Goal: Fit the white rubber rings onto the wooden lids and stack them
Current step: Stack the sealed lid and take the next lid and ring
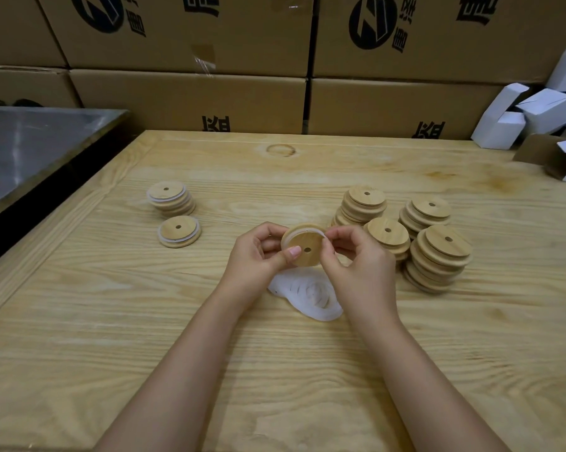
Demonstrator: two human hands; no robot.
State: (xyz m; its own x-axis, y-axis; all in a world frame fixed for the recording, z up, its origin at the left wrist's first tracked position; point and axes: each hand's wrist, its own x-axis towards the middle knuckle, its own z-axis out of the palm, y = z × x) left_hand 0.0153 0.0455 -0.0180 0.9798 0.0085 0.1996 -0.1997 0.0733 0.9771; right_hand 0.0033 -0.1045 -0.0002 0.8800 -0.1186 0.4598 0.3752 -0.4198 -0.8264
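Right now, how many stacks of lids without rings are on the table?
4, all at right: back-left stack, back-right stack, middle stack by the right hand, front stack. More may hide behind.

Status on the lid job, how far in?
Done: two ringed stacks at the left, a taller stack and a low one, white edges showing. In hand: the left hand holds a wooden lid while the right hand works a white ring onto it. Left: several bare-lid stacks at the right and the ring pile. Most is still ahead.
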